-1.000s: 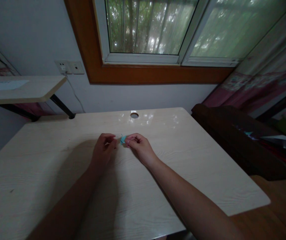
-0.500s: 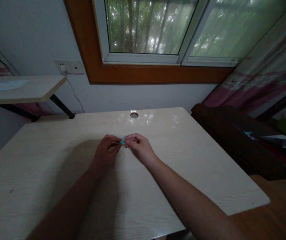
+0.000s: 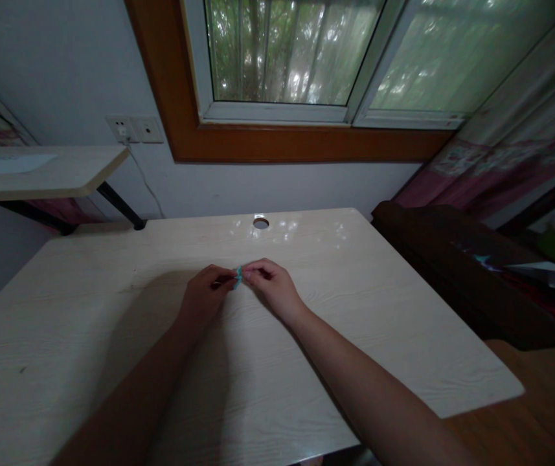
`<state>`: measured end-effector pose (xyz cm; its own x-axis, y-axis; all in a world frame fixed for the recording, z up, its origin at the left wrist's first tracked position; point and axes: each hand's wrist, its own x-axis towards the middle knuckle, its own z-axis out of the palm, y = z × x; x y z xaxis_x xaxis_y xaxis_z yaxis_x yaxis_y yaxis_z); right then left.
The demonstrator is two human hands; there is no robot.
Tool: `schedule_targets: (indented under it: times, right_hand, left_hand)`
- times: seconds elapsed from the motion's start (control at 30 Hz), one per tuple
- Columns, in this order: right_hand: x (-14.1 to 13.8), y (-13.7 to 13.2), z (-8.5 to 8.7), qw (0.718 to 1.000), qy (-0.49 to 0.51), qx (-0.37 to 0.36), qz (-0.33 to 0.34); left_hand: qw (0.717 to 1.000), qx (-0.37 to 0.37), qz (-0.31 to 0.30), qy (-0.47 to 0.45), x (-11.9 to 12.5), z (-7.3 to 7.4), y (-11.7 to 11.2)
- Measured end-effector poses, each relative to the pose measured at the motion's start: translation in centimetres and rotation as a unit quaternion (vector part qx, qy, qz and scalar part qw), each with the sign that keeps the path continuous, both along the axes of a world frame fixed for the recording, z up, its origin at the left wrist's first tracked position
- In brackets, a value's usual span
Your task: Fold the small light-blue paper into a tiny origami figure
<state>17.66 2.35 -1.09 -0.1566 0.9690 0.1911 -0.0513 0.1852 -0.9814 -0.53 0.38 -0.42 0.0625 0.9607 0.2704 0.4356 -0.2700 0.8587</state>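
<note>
Between my two hands, just above or on the pale wood-grain table [image 3: 374, 310], is a small teal piece [image 3: 238, 277], thin and angular like folded paper; its exact kind is too small to make out. The fingertips of my left hand [image 3: 204, 291] are closed on its left side. My right hand [image 3: 274, 285] pinches its right edge between thumb and forefinger. Fingers cover part of the piece.
A round cable hole [image 3: 260, 223] lies near the table's back edge. At the left, a raised shelf [image 3: 63, 181] stands on black legs. A white cord hangs from the wall socket [image 3: 122, 129]. Dark brown furniture [image 3: 442, 272] stands beyond the right edge.
The teal piece has turned and looks narrower and more upright between my fingers. My left fingers have dropped slightly and drawn closer together. My right hand is almost unmoved.
</note>
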Motion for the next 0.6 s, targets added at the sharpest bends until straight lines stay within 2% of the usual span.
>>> schedule_targets:
  times: [0.1,0.17,0.27,0.4,0.6]
  right_hand:
    - [0.3,-0.1,0.1,0.99,-0.094,0.106,0.0]
    - [0.4,-0.2,0.3,0.982,-0.126,0.143,0.009]
    - [0.5,-0.2,0.3,0.972,-0.163,0.169,0.009]
    - [0.6,-0.1,0.2,0.961,-0.201,0.188,-0.003]
    - [0.7,-0.2,0.5,0.954,-0.221,0.203,0.005]
  left_hand:
    - [1.0,-0.013,0.01,0.002,-0.1,0.0,0.0]
    - [1.0,-0.015,0.012,0.007,-0.1,-0.1,0.1]
    - [1.0,0.006,0.012,0.027,-0.2,-0.2,0.2]
    - [0.995,0.072,0.027,0.067,-0.3,-0.5,0.4]
    - [0.977,0.164,0.024,0.137,-0.5,-1.1,0.8]
